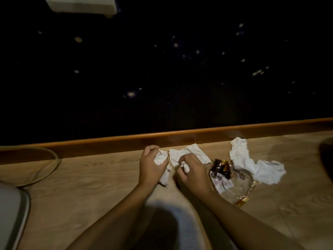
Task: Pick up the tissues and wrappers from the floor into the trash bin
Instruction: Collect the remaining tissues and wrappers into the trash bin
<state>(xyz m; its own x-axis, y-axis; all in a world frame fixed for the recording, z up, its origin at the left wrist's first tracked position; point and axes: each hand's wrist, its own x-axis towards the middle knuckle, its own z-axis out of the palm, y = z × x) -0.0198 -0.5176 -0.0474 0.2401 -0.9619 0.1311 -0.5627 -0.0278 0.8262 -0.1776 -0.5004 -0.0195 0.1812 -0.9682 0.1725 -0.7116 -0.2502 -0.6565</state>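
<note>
Head view: wrappers, loose tissue beside hands, baseboard behind.

Two bare forearms enter from the bottom edge of the frame, one from lower centre-left, one from lower right, both tapering up to the hands at mid-frame. No sleeves visible anywhere along either arm up to the frame edge. Left hand and right hand are both bare: no gloves, rings, watch or wristband visible on either wrist. Fingers look short and rounded at the tips; nails too blurred to tell. Lighting is dim, so fine detail on the arms is lost. Between the forearms at bottom centre there's a dark blurred shape, possibly clothing or shadow, can't tell.
</note>
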